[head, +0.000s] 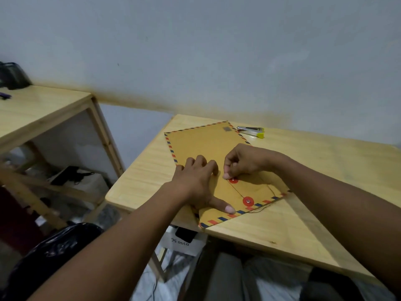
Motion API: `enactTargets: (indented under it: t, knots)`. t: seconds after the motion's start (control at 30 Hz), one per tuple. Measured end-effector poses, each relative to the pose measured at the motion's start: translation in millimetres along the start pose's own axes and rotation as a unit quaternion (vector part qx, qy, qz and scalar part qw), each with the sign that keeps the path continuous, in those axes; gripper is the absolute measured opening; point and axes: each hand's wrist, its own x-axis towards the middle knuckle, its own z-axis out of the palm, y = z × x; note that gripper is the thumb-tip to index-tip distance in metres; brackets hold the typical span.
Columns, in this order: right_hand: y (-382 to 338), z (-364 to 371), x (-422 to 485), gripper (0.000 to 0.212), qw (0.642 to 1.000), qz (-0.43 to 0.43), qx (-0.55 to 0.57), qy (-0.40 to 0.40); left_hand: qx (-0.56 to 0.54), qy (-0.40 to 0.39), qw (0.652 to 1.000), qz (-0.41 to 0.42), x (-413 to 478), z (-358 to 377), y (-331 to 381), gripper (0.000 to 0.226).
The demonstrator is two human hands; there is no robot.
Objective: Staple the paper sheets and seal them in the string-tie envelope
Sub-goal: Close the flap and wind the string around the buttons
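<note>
A brown string-tie envelope [208, 146] with a red-and-blue striped border lies slanted on the wooden table [303, 170], its flap folded down. My left hand [199, 181] lies flat on it, thumb pressing the flap's edge. My right hand [245, 161] pinches the thin dark string [236, 189] at the upper red disc [233, 180]. The string runs down to the lower red disc [248, 200], and a loose end trails over the table. No paper sheets show. A silver and yellow stapler [251, 131] rests beyond the envelope.
A second wooden table [43, 109] stands to the left with dark items at its far corner. Below are a black plastic bag [50, 253], a white box [182, 242] and clutter on the floor. A wall runs right behind both tables.
</note>
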Motion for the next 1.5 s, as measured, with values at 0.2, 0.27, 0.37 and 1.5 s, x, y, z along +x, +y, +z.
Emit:
enactTargets:
  t: [0.2,0.27,0.37,1.5]
  knots:
    - [12,-2,8,0.012,0.999,0.038,0.031,0.023,-0.033,-0.019,0.999,-0.014,2,-5,0,0.106]
    - [14,-2,8,0.012,0.997,0.049,0.042,0.030,-0.035,-0.026,0.999,-0.019,3,-6,1,0.104]
    - [22,-3,4,0.012,0.994,0.075,0.059,0.051,-0.040,-0.030,0.998,-0.033,3,-7,3,0.103]
    - [-4,77,-130,0.020,0.968,-0.033,-0.190,0.158,-0.181,-0.009,0.980,-0.086,-5,16,4,0.103]
